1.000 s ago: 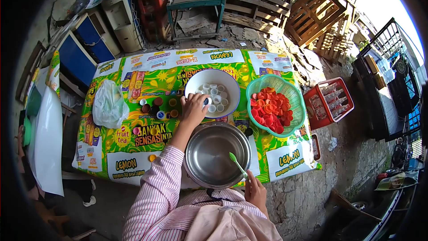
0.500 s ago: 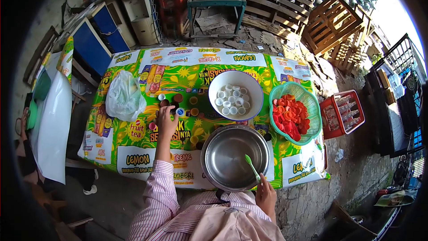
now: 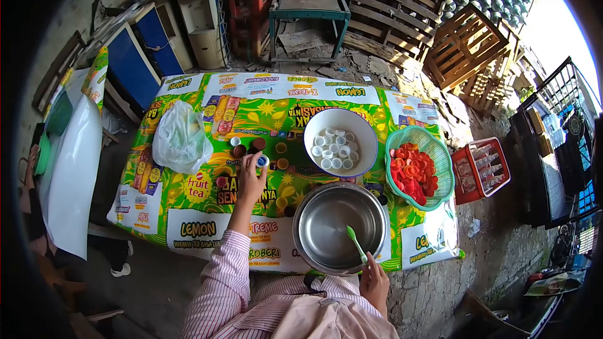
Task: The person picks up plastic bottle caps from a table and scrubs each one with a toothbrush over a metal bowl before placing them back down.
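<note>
My left hand (image 3: pixel 252 179) reaches over the table, its fingertips closed around a white bottle cap (image 3: pixel 262 161) with a blue inside. Close by lie a brown cap (image 3: pixel 258 143), a darker brown cap (image 3: pixel 239 150) and a small white cap (image 3: pixel 235 141). My right hand (image 3: pixel 375 281) grips a toothbrush (image 3: pixel 356 243) with green bristles and a pale handle, held over the rim of a steel bowl (image 3: pixel 304 229). Behind that stands a white bowl (image 3: pixel 370 135) holding several white caps (image 3: pixel 336 149).
A green basket (image 3: pixel 444 169) full of red caps (image 3: pixel 411 169) stands at the right. Beyond the table's edge is a red crate (image 3: pixel 465 179) of wrapped items. At left lies a plastic bag (image 3: pixel 182 138). Pallets (image 3: pixel 399 9) and a small table (image 3: pixel 311 0) are behind.
My left hand has shifted right, from the dark caps to the blue-lined white cap, and its fingers have closed on it. The toothbrush stays over the steel bowl. The view has shifted slightly.
</note>
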Available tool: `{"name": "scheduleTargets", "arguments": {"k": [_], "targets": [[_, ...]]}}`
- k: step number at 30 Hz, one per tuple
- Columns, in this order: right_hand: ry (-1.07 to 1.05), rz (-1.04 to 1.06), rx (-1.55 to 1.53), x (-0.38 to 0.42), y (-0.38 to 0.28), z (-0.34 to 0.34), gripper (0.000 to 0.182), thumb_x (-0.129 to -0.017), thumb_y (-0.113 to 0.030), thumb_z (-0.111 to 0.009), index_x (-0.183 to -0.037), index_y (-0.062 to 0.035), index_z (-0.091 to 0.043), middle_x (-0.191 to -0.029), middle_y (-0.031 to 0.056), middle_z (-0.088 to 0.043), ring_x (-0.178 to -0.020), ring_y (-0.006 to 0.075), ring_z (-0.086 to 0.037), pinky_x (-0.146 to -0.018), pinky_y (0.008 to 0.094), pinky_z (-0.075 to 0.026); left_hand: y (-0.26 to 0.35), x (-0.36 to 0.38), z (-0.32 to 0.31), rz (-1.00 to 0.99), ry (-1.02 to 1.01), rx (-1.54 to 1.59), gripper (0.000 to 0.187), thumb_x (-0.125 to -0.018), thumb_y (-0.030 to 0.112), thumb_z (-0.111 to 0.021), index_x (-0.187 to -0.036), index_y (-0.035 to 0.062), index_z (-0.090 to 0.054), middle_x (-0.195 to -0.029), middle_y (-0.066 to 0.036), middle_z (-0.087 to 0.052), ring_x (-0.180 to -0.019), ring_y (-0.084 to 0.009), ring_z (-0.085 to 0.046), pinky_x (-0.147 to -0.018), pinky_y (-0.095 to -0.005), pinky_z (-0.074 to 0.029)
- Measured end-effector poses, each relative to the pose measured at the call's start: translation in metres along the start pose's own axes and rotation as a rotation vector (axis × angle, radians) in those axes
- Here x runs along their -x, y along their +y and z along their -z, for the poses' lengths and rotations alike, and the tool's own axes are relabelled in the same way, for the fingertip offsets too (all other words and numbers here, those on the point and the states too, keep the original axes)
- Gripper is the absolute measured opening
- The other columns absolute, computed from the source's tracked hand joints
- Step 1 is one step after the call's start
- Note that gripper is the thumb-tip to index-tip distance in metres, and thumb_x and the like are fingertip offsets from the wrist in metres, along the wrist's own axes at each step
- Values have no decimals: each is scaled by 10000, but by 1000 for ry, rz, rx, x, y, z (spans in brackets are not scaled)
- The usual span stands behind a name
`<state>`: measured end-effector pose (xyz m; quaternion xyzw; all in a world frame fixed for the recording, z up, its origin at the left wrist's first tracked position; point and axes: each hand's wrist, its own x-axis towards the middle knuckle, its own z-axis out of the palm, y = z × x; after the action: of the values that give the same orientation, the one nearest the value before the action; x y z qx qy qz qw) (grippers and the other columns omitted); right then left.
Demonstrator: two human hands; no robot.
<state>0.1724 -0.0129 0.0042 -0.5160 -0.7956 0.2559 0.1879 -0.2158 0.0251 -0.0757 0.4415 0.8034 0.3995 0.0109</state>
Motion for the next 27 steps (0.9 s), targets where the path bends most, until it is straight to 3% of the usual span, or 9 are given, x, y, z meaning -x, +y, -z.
{"name": "scheduleTargets", "arguments": {"k": [3, 6, 11, 14, 15, 17, 19, 21, 27], "targets": [[5, 24, -5, -3, 0, -2, 388, -845, -60, -534, -1231, -87, -513, -859, 161, -617, -631, 323, -601, -543, 403, -474, -1, 4, -1, -73, 74, 164, 345, -840, 85, -581, -1177, 46, -517, -1026, -120, -556, -913, -235, -559, -796, -319, -448], [-21, 8, -29, -5, -3, -2, 388, -843, -57, -532, -1230, -84, -514, -861, 170, -617, -635, 330, -601, -548, 400, -475, -5, 11, -4, 171, -29, 470, 298, -880, 149, -554, -1151, 33, -511, -1080, -132, -521, -894, -223, -544, -758, -312, -467], [-21, 29, -30, -9, -5, -2, 385, -842, -52, -527, -1226, -71, -512, -863, 190, -616, -663, 346, -602, -565, 405, -476, -12, 20, -4, 90, 54, 318, 287, -874, 145, -567, -1129, 29, -505, -1064, -100, -527, -870, -180, -540, -695, -297, -471], [-14, 47, -44, -9, -7, -4, 384, -843, -51, -525, -1226, -69, -512, -867, 191, -616, -674, 344, -606, -571, 407, -477, -2, 21, 10, 467, -87, 888, 307, -883, 221, -512, -1154, 79, -493, -1021, -32, -549, -805, -133, -516, -716, -242, -413], [-10, 52, -49, -9, -8, -4, 384, -843, -47, -523, -1226, -69, -513, -872, 191, -618, -676, 345, -607, -572, 409, -477, 2, 21, 11, 642, -122, 1339, 326, -878, 241, -475, -1171, 99, -491, -1022, -39, -548, -767, -147, -492, -685, -252, -402], [-8, 54, -55, -8, -9, -6, 384, -842, -43, -522, -1225, -68, -514, -877, 191, -619, -679, 346, -608, -573, 410, -477, 7, 28, 17, 654, -344, 2005, 348, -871, 219, -471, -1199, 102, -479, -1058, -59, -542, -804, -168, -491, -701, -292, -412], [10, 80, -67, -9, -9, -7, 383, -843, -39, -525, -1225, -67, -515, -888, 188, -620, -667, 325, -612, -562, 390, -479, 21, 36, 19, 691, -413, 2359, 371, -888, 228, -466, -1235, 94, -483, -1147, -84, -493, -891, -197, -472, -731, -317, -414], [-1, 69, -89, -17, -17, -4, 383, -844, -41, -536, -1225, -66, -515, -886, 184, -621, -635, 297, -602, -547, 358, -478, 31, 44, 19, 655, -451, 2521, 369, -898, 245, -464, -1230, 87, -497, -1144, -84, -478, -912, -203, -460, -744, -320, -411], [-17, 433, -360, -101, -83, -22, 507, -719, -140, -725, -1177, -29, -539, -863, 163, -602, -653, 292, -580, -596, 345, -479, 27, 65, 11, 667, -526, 2202, 393, -930, 319, -459, -1229, 66, -486, -990, -75, -543, -847, -187, -501, -721, -298, -436]]}}
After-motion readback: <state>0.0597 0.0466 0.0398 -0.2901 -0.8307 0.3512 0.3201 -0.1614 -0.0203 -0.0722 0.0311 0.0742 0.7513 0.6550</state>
